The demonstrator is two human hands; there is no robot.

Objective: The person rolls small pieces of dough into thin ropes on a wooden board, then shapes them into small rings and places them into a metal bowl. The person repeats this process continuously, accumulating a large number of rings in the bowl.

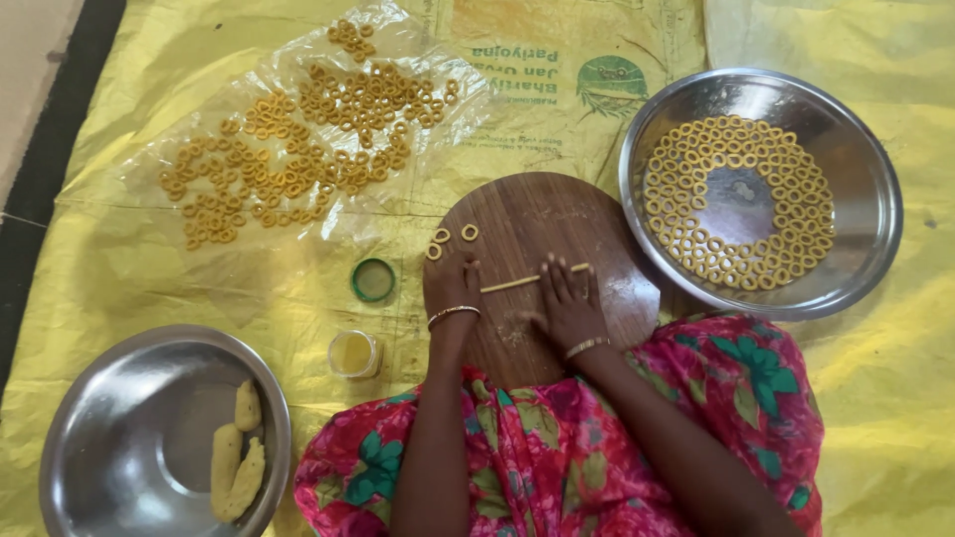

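Both hands (pixel 453 283) (pixel 565 303) press a dough strand (pixel 522 281) on the board (pixel 527 214).

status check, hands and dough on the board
Left hand and right hand flat on thin dough strip, on round wooden board. Three dough rings beside left hand. Nothing blocking.

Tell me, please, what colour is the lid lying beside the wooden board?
Green, a round lid seen in the head view.

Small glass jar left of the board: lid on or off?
Off. The jar stands open-mouthed, yellowish inside; its green lid lies apart on the yellow sheet.
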